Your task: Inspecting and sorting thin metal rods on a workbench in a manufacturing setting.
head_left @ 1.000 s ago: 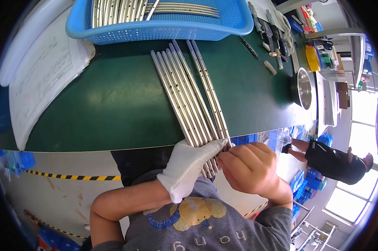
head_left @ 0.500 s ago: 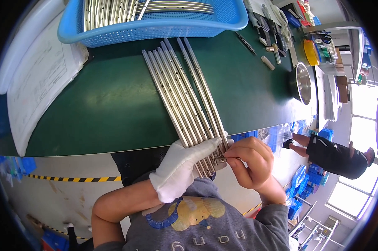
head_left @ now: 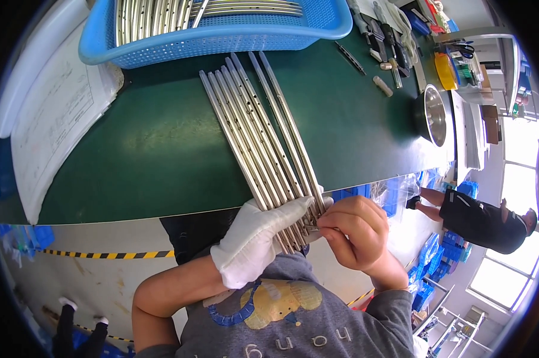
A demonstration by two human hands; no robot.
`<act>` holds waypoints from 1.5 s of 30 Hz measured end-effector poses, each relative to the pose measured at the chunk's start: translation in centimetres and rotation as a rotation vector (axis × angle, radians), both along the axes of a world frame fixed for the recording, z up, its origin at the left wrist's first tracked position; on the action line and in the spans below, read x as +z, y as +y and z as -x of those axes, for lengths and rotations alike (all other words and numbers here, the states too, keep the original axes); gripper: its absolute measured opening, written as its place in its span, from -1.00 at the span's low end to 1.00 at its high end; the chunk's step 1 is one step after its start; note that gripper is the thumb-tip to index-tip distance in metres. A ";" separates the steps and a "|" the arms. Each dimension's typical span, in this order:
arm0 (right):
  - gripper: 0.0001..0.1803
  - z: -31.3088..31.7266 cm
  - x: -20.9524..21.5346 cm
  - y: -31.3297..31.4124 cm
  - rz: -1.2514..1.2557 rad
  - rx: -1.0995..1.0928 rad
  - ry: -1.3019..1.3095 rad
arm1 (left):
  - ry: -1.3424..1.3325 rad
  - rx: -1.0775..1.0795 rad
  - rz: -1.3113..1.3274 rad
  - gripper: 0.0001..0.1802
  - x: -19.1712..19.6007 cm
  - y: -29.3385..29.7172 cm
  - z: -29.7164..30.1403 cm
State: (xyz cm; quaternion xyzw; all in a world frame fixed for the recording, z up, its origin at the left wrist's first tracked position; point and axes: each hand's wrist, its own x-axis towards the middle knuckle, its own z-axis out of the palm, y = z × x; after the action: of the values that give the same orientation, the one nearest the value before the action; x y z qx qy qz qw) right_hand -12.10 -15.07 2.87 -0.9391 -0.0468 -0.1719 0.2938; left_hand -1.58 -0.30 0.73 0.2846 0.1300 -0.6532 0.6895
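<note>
A fan of several shiny metal tubes [head_left: 254, 140] with small holes lies across the table edge, their far ends on the green top. My left hand [head_left: 254, 232], in a white glove, is wrapped round the near ends, which stick out past the thumb. Two tubes on the right lie slightly apart from the others. My right hand [head_left: 356, 230] is bare, its thumb and forefinger pinched on a small thin metal pin [head_left: 311, 228] at the side of the rightmost tubes. The pin's tip is too small to make out.
A blue plastic basket [head_left: 222, 48] holding more metal tubes stands at the far side of the green table [head_left: 138, 155]. Paper sheets [head_left: 61, 119] lie left. A steel bowl [head_left: 431, 116], a pen-like tool [head_left: 350, 58] and hand tools [head_left: 389, 42] are right. A person [head_left: 481, 221] stands beyond.
My right fingers have shifted slightly left, closer to the tubes, and less of the pin shows. The left hand keeps its grip. At lower left, another person's legs have come further into view.
</note>
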 end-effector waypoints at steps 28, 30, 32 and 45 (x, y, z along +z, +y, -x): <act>-0.83 1.7 -0.6 1.1 -0.141 -0.072 0.005 | 0.044 -0.007 0.094 -0.60 -0.1 0.0 -0.4; -0.83 1.8 -1.1 1.3 -0.174 -0.108 -0.048 | 0.078 -0.004 0.110 -0.59 -0.2 0.1 -0.5; -0.83 1.8 -1.3 1.3 -0.183 -0.107 -0.049 | 0.111 0.005 0.136 -0.58 -0.2 0.1 -0.6; -0.84 0.3 0.8 2.6 0.392 0.006 -0.100 | 0.065 0.005 0.089 -0.55 -0.2 0.0 -0.4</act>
State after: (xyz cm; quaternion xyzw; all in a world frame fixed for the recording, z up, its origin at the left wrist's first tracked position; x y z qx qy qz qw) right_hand -12.37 -12.48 3.67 -0.9685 -0.0967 -0.2049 0.1031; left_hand -1.19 -0.35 0.58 0.2321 0.1237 -0.6656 0.6984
